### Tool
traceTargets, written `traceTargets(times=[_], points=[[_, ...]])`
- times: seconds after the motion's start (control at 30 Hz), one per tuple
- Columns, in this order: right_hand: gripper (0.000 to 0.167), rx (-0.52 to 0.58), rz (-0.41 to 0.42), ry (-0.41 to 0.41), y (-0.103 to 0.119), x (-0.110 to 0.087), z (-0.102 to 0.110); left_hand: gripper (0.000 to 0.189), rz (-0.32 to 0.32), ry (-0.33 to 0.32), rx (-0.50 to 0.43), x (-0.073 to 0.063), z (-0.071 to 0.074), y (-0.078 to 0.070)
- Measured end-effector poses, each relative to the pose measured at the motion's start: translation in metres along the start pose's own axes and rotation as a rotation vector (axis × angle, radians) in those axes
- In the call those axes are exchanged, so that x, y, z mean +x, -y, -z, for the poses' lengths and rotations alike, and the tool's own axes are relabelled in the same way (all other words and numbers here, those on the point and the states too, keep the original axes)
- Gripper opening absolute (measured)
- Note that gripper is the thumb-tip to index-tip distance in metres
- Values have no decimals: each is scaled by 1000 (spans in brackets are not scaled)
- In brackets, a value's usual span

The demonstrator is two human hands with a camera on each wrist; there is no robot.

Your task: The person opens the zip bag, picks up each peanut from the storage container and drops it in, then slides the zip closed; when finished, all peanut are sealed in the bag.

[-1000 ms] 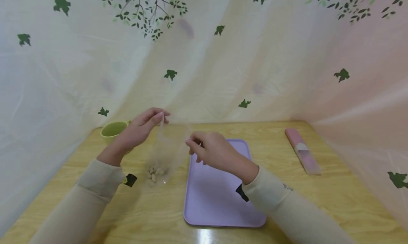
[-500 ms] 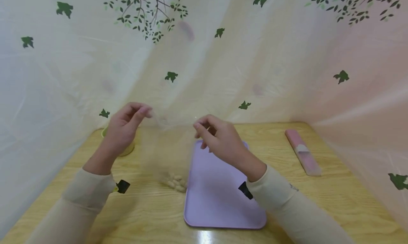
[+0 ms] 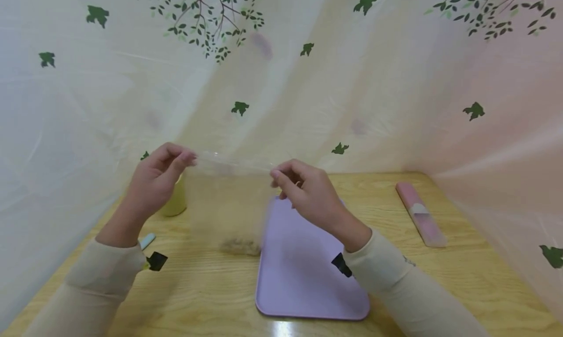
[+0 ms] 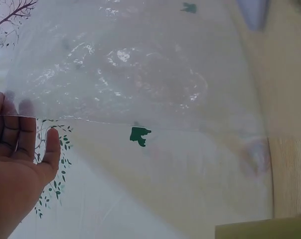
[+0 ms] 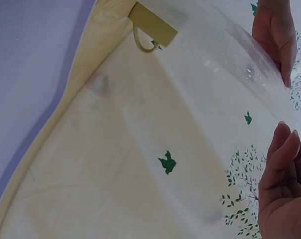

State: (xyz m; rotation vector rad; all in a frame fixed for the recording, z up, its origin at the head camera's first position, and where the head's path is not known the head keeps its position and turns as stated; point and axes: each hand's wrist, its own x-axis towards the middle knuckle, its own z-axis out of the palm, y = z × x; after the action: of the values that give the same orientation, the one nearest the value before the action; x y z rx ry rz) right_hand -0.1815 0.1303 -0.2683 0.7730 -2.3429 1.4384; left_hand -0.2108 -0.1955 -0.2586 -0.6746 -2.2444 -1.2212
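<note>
A clear plastic bag [image 3: 228, 200] hangs upright between my two hands, stretched wide across its top edge. Several pale beige, nut-like pieces [image 3: 239, 246] lie at its bottom, blurred through the film. My left hand [image 3: 154, 180] pinches the bag's upper left corner between thumb and fingers. At the upper right corner, my right hand [image 3: 314, 197] pinches the film the same way. The left wrist view shows the bag's straight edge [image 4: 110, 122] running out from the left hand [image 4: 21, 169]. In the right wrist view, thumb and finger of the right hand [image 5: 285, 184] meet at the film.
A lilac tray [image 3: 308, 278] lies on the wooden table under the right forearm. Behind the left hand stands a yellow-green mug [image 3: 175, 202], partly hidden. A light blue thing [image 3: 147, 240] shows beside the left wrist. A pink, flat, long case [image 3: 420, 214] lies at right.
The left hand has moved left and the right hand slightly up and right, spreading the bag's top. The nut-like pieces have swung right toward the tray. The mug is now more covered.
</note>
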Motion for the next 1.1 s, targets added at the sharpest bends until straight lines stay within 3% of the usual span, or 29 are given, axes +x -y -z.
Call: traceTargets(times=[0.2, 0.4, 0.53, 0.77, 0.87, 1.1], points=[[15, -30, 54, 0, -4, -4, -2, 13, -79, -15, -20, -5, -1, -2], [15, -13, 29, 65, 2, -2, -6, 13, -128, -54, -92, -12, -6, -6], [16, 24, -27, 102, 10, 2, -11, 17, -92, -9, -162, -14, -7, -10], [13, 77, -39, 87, 11, 5, -16, 20, 32, 136, -103, -20, -3, -6], [10, 78, -35, 87, 12, 4, -16, 23, 25, 151, -122, -21, -4, -6], [14, 53, 9, 94, 11, 1, -15, 17, -63, 90, -172, -24, -7, -14]])
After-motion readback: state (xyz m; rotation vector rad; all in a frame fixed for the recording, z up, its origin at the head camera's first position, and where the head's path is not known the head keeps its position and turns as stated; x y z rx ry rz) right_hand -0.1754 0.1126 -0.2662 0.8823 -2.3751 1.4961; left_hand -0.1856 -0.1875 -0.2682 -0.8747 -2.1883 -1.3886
